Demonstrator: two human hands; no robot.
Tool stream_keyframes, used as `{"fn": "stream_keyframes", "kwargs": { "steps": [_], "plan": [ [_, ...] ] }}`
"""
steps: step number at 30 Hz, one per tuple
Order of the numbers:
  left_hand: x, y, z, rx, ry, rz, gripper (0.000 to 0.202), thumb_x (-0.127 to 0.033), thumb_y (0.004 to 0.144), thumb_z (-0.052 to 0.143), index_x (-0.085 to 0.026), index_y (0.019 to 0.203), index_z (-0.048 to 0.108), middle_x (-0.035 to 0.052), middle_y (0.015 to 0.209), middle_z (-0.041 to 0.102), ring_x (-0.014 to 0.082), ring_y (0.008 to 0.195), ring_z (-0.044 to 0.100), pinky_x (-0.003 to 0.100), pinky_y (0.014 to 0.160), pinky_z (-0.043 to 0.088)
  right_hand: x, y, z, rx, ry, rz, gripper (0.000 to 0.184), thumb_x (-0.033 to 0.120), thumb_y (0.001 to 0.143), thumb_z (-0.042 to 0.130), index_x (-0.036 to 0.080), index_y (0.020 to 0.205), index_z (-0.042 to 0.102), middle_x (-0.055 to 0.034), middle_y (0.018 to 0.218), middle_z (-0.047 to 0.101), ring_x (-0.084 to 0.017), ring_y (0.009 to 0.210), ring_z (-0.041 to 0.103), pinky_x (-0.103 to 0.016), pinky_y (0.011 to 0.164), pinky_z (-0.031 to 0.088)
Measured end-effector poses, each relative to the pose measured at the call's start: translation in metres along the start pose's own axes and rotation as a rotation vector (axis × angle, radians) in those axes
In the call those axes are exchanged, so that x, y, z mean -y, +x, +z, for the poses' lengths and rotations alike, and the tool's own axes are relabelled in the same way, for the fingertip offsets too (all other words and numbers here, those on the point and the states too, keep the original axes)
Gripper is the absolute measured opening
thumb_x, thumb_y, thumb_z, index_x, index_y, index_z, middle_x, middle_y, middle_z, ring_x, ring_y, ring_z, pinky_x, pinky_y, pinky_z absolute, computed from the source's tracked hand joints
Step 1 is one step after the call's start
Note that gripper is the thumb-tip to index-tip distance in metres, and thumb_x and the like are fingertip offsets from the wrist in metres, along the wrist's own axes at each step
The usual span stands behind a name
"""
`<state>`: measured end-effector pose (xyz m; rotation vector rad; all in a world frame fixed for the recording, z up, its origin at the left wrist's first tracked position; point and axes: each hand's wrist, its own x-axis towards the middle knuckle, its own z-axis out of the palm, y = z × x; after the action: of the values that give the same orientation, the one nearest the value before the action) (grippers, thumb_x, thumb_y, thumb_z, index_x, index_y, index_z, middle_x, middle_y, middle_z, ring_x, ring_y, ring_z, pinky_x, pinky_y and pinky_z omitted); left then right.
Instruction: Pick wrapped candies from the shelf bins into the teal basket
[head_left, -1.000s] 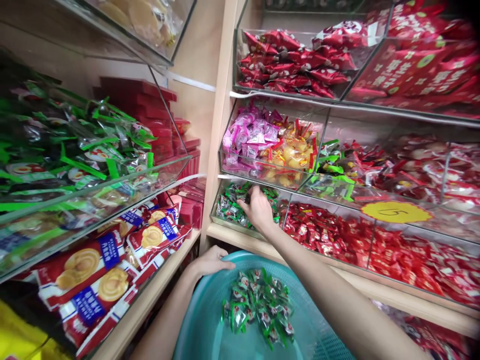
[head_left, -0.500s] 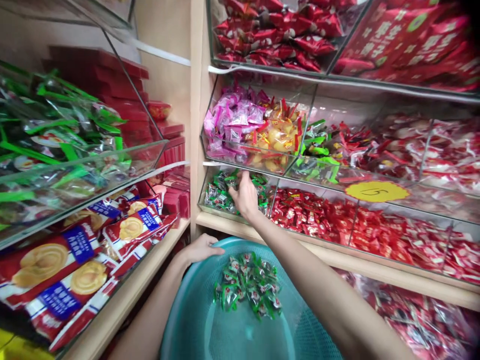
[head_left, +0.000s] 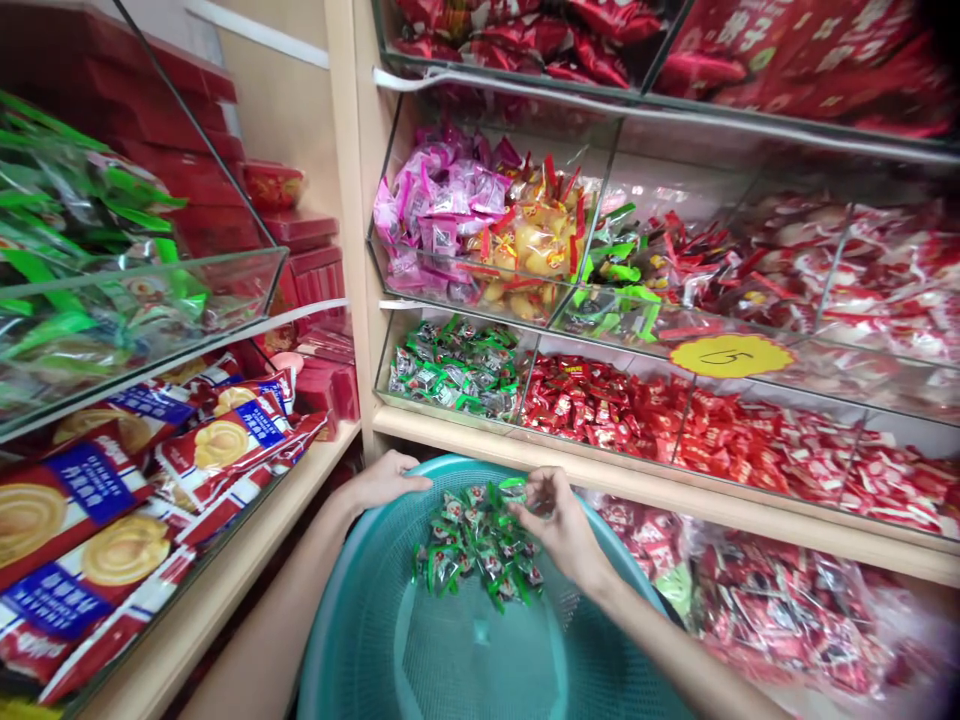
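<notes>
Gripping a teal mesh basket (head_left: 360,640) by its far rim, hands over a candy pile.
Left hand (head_left: 386,480) curls its fingers over the far-left rim. Right hand (head_left: 559,522), loosely cupped just right of the green-wrapped candies (head_left: 472,550) heaped in the basket's far part, pinches a few of them at its fingertips. Beyond, a clear shelf bin (head_left: 450,372) holds the same green sweets, left of red candies (head_left: 600,400).

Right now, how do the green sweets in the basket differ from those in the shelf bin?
The basket pile lies heaped in the teal basket; the bin pile spreads behind clear walls, higher up. The right hand touches the basket pile; no hand touches the bin pile. Both have green wrappers.
</notes>
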<state>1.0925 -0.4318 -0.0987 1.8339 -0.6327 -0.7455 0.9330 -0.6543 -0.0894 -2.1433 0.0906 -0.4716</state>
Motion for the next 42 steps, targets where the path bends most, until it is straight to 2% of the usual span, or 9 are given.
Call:
{"fn": "stream_keyframes", "kwargs": {
  "steps": [5, 12, 15, 19, 25, 29, 32, 35, 42],
  "plan": [
    [0.005, 0.002, 0.0, -0.003, 0.026, 0.02, 0.04, -0.052, 0.06, 0.065, -0.014, 0.058, 0.053, -0.0067, 0.052, 0.043, 0.0096, 0.051, 0.04, 0.021, 0.048, 0.03, -0.036, 0.011, 0.008, 0.051, -0.003, 0.059, 0.025, 0.029, 0.075, 0.056, 0.022, 0.09, 0.037, 0.0029, 0.075, 0.048, -0.013, 0.064, 0.05, -0.025, 0.059, 0.043],
    [0.008, 0.003, -0.001, -0.016, 0.062, 0.039, 0.039, -0.051, 0.062, 0.062, -0.014, 0.057, 0.05, -0.0065, 0.053, 0.04, 0.0091, 0.051, 0.037, 0.021, 0.049, 0.027, -0.038, 0.012, 0.012, 0.106, -0.501, -0.021, 0.019, 0.035, 0.086, 0.043, 0.02, 0.095, 0.048, -0.0052, 0.085, 0.062, -0.02, 0.08, 0.061, -0.029, 0.068, 0.044],
    [0.009, 0.005, -0.001, -0.024, 0.076, 0.037, 0.037, -0.049, 0.062, 0.061, -0.015, 0.055, 0.049, -0.0068, 0.052, 0.038, 0.0086, 0.05, 0.034, 0.021, 0.048, 0.025, -0.017, 0.014, 0.007, 0.067, -0.691, -0.099, 0.02, 0.035, 0.089, 0.04, 0.02, 0.096, 0.05, -0.007, 0.089, 0.063, -0.021, 0.082, 0.062, -0.029, 0.066, 0.045],
    [0.012, 0.007, -0.001, -0.015, 0.048, 0.042, 0.035, -0.047, 0.063, 0.062, -0.014, 0.058, 0.053, -0.0057, 0.053, 0.041, 0.0095, 0.051, 0.037, 0.021, 0.049, 0.027, 0.037, 0.028, 0.003, 0.053, -0.821, -0.287, 0.021, 0.033, 0.091, 0.037, 0.019, 0.092, 0.052, -0.0054, 0.079, 0.06, -0.02, 0.076, 0.06, -0.029, 0.066, 0.044],
    [0.015, 0.008, -0.001, -0.011, 0.04, 0.069, 0.036, -0.047, 0.064, 0.062, -0.012, 0.059, 0.055, -0.0053, 0.052, 0.042, 0.0096, 0.051, 0.037, 0.021, 0.049, 0.028, 0.109, 0.091, 0.011, 0.014, -0.976, -0.503, 0.019, 0.022, 0.09, 0.035, 0.017, 0.093, 0.053, -0.0078, 0.089, 0.058, -0.02, 0.083, 0.053, -0.029, 0.074, 0.043],
    [0.019, 0.01, -0.002, 0.006, 0.019, 0.068, 0.037, -0.048, 0.064, 0.063, -0.012, 0.062, 0.056, -0.0048, 0.054, 0.045, 0.0099, 0.052, 0.038, 0.021, 0.049, 0.029, 0.117, 0.147, 0.012, -0.069, -1.199, -0.402, 0.027, 0.011, 0.087, 0.033, 0.012, 0.105, 0.052, -0.0157, 0.107, 0.056, -0.026, 0.099, 0.05, -0.034, 0.081, 0.041],
    [0.022, 0.012, -0.002, -0.006, 0.042, 0.062, 0.036, -0.048, 0.064, 0.062, -0.012, 0.061, 0.055, -0.0053, 0.054, 0.042, 0.0094, 0.051, 0.037, 0.021, 0.047, 0.027, 0.111, 0.178, 0.01, -0.056, -1.196, -0.226, 0.038, 0.008, 0.086, 0.03, 0.009, 0.121, 0.045, -0.0199, 0.121, 0.052, -0.028, 0.111, 0.047, -0.039, 0.091, 0.036],
    [0.023, 0.013, -0.002, -0.011, 0.063, 0.064, 0.036, -0.048, 0.064, 0.062, -0.013, 0.059, 0.053, -0.0058, 0.053, 0.04, 0.0091, 0.051, 0.036, 0.021, 0.048, 0.027, 0.106, 0.202, 0.01, -0.016, -1.147, -0.107, 0.04, 0.009, 0.086, 0.032, 0.008, 0.122, 0.046, -0.0218, 0.117, 0.056, -0.028, 0.109, 0.051, -0.041, 0.094, 0.034],
    [0.018, 0.01, -0.003, -0.024, 0.091, 0.075, 0.035, -0.047, 0.063, 0.06, -0.015, 0.056, 0.049, -0.0067, 0.053, 0.037, 0.0086, 0.051, 0.033, 0.021, 0.047, 0.024, 0.099, 0.247, 0.014, -0.001, -1.024, -0.038, 0.042, 0.028, 0.09, 0.03, 0.017, 0.129, 0.043, -0.0125, 0.117, 0.06, -0.025, 0.108, 0.053, -0.04, 0.096, 0.035]
  ]
}}
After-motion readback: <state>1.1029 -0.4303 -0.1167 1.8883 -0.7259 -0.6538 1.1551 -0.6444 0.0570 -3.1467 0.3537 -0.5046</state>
